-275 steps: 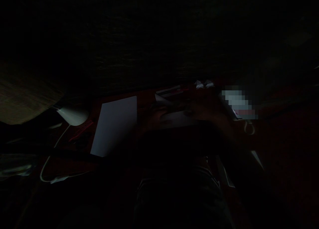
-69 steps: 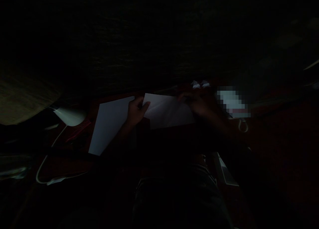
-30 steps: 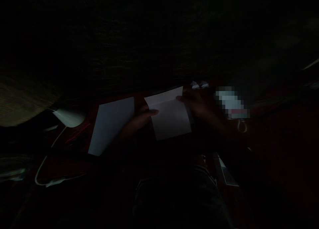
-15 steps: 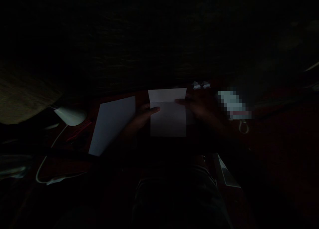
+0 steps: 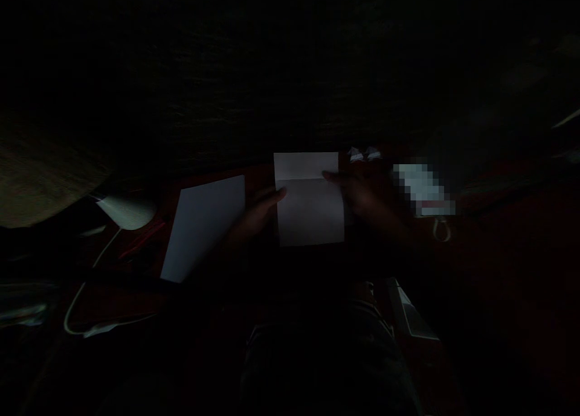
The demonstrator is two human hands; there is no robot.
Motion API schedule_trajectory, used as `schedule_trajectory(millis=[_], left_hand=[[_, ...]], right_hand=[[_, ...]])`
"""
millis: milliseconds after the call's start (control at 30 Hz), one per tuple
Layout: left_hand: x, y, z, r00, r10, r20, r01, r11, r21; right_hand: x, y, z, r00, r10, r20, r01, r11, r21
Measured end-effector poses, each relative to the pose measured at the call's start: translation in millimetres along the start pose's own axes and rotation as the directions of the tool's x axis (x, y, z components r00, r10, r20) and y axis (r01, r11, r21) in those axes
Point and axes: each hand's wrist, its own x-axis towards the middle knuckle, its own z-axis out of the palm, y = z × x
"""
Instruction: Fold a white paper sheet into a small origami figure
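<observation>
A white sheet of paper (image 5: 310, 214) with a crease across its upper part is held up in front of me. My left hand (image 5: 260, 209) grips its left edge, thumb on the front face. On the opposite edge my right hand (image 5: 356, 192) pinches the sheet, with a fingertip lying near the crease. The fingers behind the paper are hidden, and the scene is very dark. Left of my left hand lies a flat stack or sheet of white paper (image 5: 206, 220). Two small folded paper pieces (image 5: 364, 154) sit just beyond my right hand.
A white cone-shaped object (image 5: 129, 212) with a pale cord (image 5: 75, 304) stands at the left. To the right is a blurred-out pale rectangular thing (image 5: 421, 186) with a loop (image 5: 441, 229). A light-edged flat object (image 5: 417, 316) lies at the lower right.
The creased sheet has shifted slightly up and to the right and is turned a little. My left thumb overlaps it less. Both hands still hold it.
</observation>
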Motion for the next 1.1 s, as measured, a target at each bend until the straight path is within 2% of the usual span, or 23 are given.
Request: schedule_trajectory(millis=[167,267,467,667,867,1100], left_hand=[[-7.4,-1.3,3.6,0.998,-0.045,0.046,0.037,0.986,0.164],[-3.8,-2.7,2.2,1.0,-0.027,-0.01,0.029,0.986,0.165],[-0.2,-0.4,-2.4,0.999,0.024,-0.029,-0.021,0.994,0.108],[-3.0,1.7,-2.3,0.998,0.045,0.033,-0.047,0.996,0.076],[-1.1,-4.3,-1.6,0.999,0.028,0.03,-0.031,0.996,0.086],[-0.8,-3.7,-6.4,1.0,0.018,-0.017,-0.017,0.999,0.046]], right_hand=[[10.0,6.2,-8.1,0.982,-0.113,-0.149,0.115,0.993,0.001],[14.5,4.9,-12.8,0.971,-0.129,-0.203,0.132,0.991,-0.003],[16.6,1.2,-15.2,0.981,-0.141,-0.132,0.163,0.971,0.175],[18.4,3.0,-17.7,0.985,-0.149,-0.082,0.161,0.972,0.17],[18.2,3.0,-18.1,0.988,-0.121,-0.094,0.126,0.991,0.039],[18.0,1.5,-20.9,0.989,-0.118,-0.089,0.131,0.98,0.152]])
